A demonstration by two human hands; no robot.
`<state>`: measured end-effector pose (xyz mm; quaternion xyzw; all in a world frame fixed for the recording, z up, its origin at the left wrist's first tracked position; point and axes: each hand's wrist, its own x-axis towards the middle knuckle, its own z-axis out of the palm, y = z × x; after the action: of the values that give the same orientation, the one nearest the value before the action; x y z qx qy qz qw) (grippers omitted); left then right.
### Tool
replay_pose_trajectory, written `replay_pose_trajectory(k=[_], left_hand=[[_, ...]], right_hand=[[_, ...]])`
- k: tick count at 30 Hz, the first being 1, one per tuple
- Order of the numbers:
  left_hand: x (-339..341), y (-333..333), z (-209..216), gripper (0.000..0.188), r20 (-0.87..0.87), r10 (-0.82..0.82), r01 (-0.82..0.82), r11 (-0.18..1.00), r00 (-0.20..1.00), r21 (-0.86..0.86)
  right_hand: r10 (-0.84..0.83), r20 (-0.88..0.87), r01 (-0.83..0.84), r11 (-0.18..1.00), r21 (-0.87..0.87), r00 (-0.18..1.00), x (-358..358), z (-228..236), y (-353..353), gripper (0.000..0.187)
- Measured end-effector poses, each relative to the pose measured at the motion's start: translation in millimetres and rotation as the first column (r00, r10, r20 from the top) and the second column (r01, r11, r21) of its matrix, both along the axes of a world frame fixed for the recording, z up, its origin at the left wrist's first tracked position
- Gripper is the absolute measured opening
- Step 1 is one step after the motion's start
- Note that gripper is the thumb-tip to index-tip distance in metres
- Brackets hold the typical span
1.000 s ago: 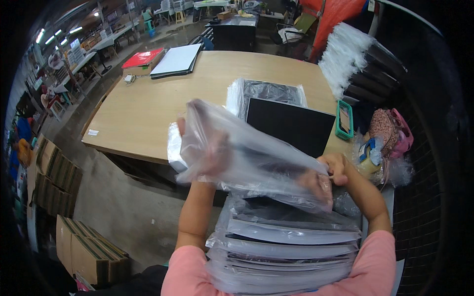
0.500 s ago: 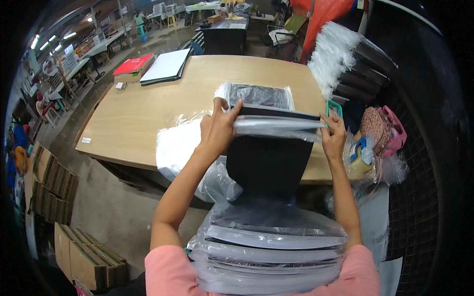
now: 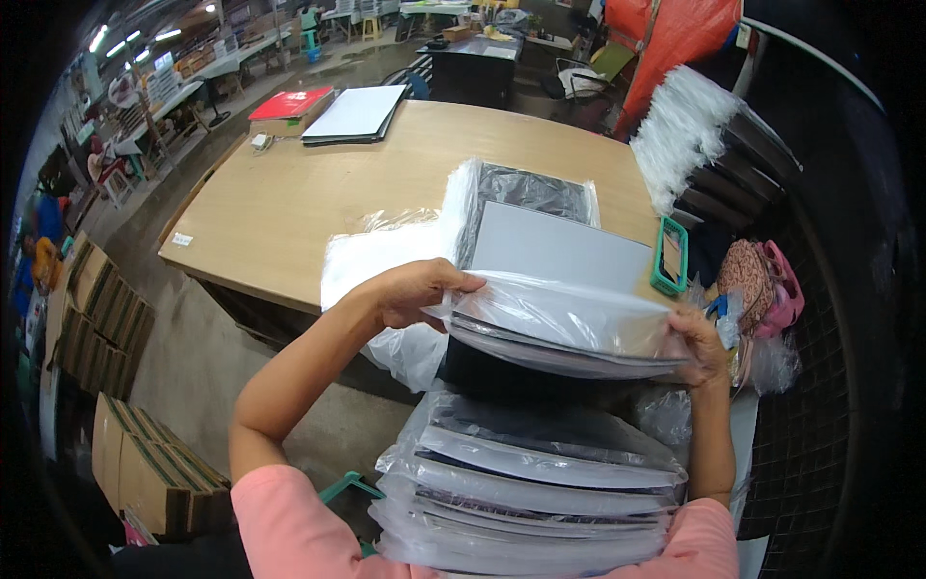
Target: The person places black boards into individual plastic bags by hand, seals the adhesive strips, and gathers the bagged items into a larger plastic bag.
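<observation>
A flat grey-topped board (image 3: pixel 559 241) lies at the near side of the table, its near end inside a clear plastic bag (image 3: pixel 569 314). My left hand (image 3: pixel 420 289) pinches the bag's left edge between thumb and fingers. On the right edge, my right hand (image 3: pixel 701 347) grips the same plastic, stretching it across the board. Dark layers show below the bag, but how many is hidden. Beyond the board lies a plastic-covered dark packet (image 3: pixel 540 183). Closest to me rises a stack of flat bagged packets (image 3: pixel 545 478).
White plastic bags (image 3: pixel 376 261) hang over the table's (image 3: pixel 280 212) near edge. A green basket (image 3: pixel 669 256) stands to the right, by a pink bag (image 3: pixel 781 289). Back left are a red-topped box (image 3: pixel 289 104) and white-topped boards (image 3: pixel 352 114). Cardboard bundles (image 3: pixel 154 468) stand on the floor.
The board has tipped from nearly edge-on to showing its grey face. Both hands have come lower and nearer me, spreading farther apart with the plastic. The view has shifted left.
</observation>
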<state>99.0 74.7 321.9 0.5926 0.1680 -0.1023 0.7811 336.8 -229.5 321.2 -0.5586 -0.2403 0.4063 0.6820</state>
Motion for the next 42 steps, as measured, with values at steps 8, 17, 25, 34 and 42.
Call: replay_pose_trajectory(k=[8,17,25,34,42], left_hand=[[-31,-2,-120,0.016,0.009,0.036,-0.029,0.905,0.999,-0.425],[-48,-28,-288,0.019,-0.134,0.113,-0.155,0.921,0.984,-0.356],[-87,2,-334,0.02,-0.052,0.976,-0.856,0.212,0.213,0.472],[-83,104,-135,0.029,0.706,0.59,-0.376,-0.597,0.392,0.708],[-39,119,-103,0.015,0.609,0.617,-0.842,0.514,0.498,0.167]], right_hand=[[0.015,-0.213,0.014,0.991,0.137,0.977,-3,-132,-57,0.05],[-0.046,0.123,0.074,0.969,-0.234,0.991,-34,-220,-48,0.043],[0.198,0.701,0.326,0.777,-0.539,0.685,-26,-260,-51,0.04],[0.93,0.366,0.063,0.363,-0.93,0.044,26,-125,-17,0.053],[0.411,0.911,-0.384,0.844,-0.375,0.012,-68,18,181,0.028]])
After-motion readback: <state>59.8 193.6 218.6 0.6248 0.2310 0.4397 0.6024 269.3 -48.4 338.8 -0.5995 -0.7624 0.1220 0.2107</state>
